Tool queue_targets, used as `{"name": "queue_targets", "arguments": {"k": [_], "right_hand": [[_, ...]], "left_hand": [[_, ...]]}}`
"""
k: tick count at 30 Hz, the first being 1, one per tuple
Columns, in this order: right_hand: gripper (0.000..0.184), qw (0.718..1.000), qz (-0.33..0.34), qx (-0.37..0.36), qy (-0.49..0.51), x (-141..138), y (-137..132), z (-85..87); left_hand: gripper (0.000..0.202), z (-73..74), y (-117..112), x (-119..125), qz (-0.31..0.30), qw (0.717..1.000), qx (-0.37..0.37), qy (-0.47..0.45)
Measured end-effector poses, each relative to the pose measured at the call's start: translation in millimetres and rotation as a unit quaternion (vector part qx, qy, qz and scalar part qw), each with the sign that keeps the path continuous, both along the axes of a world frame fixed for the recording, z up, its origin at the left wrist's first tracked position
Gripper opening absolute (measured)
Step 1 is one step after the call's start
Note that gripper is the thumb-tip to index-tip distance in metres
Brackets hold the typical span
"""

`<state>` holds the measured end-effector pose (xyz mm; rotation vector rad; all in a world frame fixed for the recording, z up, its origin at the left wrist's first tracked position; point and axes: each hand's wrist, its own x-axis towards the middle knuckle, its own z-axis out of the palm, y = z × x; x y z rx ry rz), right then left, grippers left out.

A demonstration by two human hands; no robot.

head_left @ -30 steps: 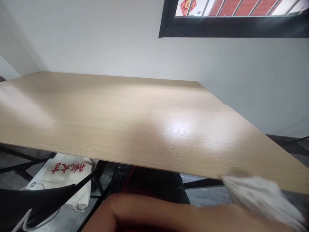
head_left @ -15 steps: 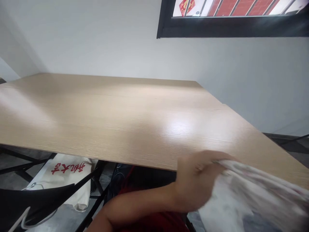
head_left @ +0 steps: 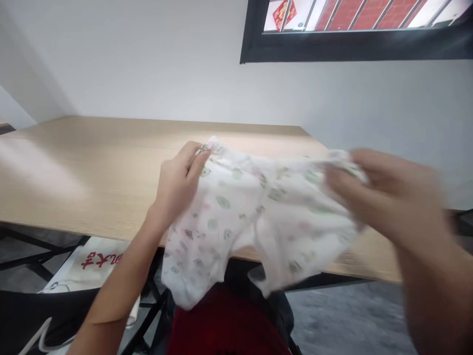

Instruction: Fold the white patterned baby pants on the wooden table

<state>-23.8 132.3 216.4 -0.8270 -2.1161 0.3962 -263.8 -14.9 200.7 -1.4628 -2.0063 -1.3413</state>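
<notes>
Below the table (head_left: pixel 111 167), past its near edge on the left, a cream bag (head_left: pixel 86 277) bears red Chinese characters: 吉, then 大, then a third partly covered. High above the table to the right, a red diamond-shaped paper (head_left: pixel 280 16) shows through the window (head_left: pixel 332 47); its gold markings are too small to read.

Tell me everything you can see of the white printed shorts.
The white shorts look like soft, thin fabric with small green, pink and dark prints. The waistband looks gathered; two short legs hang below, a gap between them. The left hand grips one end of the waistband, the right hand the other, holding it spread at the table's near edge. Contact with the table is unclear.
</notes>
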Motion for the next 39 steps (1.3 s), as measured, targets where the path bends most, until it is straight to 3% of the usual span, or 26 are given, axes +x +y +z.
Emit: {"name": "queue_targets", "arguments": {"k": [3, 7, 10, 12, 16, 19, 23, 26, 29, 32, 34, 36, 39], "right_hand": [[0.028, 0.997, 0.061, -0.044, -0.032, -61.9, 37.3, -12.0], [0.026, 0.970, 0.105, -0.203, -0.079, -126.5, 99.5, -63.7], [0.027, 0.966, 0.072, -0.229, -0.094, -147.6, 127.8, -97.7], [0.026, 0.970, 0.057, -0.215, -0.093, -152.5, 137.5, -107.2], [0.011, 0.982, 0.032, -0.160, -0.093, -147.2, 144.9, -104.5], [0.025, 0.989, 0.084, -0.072, -0.095, -132.3, 139.0, -104.1], [0.046, 0.947, 0.253, -0.003, -0.198, -112.9, 121.2, -117.7], [0.052, 0.913, 0.267, -0.002, -0.309, -109.6, 115.0, -129.1], [0.054, 0.904, 0.231, 0.021, -0.359, -112.5, 117.7, -135.2], [0.054, 0.900, 0.218, 0.041, -0.374, -112.4, 120.9, -135.2], [0.052, 0.899, 0.218, 0.053, -0.376, -110.8, 119.7, -131.3], [0.050, 0.898, 0.212, 0.065, -0.380, -112.0, 114.1, -124.3], [0.044, 0.905, 0.199, 0.094, -0.364, -126.9, 94.3, -112.5]], "left_hand": [[0.026, -17.6, 37.3, -44.0, 0.004, 0.994, -0.107, -0.034], [0.029, -55.7, 90.4, -89.5, 0.020, 0.977, -0.207, -0.057], [0.029, -77.1, 116.7, -105.9, 0.049, 0.965, -0.251, -0.059], [0.030, -81.5, 128.4, -109.5, 0.074, 0.958, -0.273, -0.055], [0.028, -73.1, 145.7, -93.8, 0.098, 0.951, -0.293, -0.014], [0.032, -71.1, 151.2, -57.3, 0.005, 0.947, -0.314, 0.062], [0.033, -82.2, 133.2, 2.5, -0.211, 0.889, -0.372, 0.164], [0.044, -86.5, 96.0, 38.7, -0.308, 0.833, -0.407, 0.214], [0.050, -82.5, 46.9, 68.8, -0.341, 0.810, -0.404, 0.254], [0.052, -74.6, 3.9, 88.0, -0.329, 0.838, -0.377, 0.216], [0.045, -69.8, -12.6, 84.9, -0.357, 0.836, -0.382, 0.166], [0.040, -66.5, -16.0, 65.0, -0.369, 0.830, -0.400, 0.125], [0.042, -64.5, -1.0, 14.2, -0.257, 0.869, -0.415, 0.076]]}}
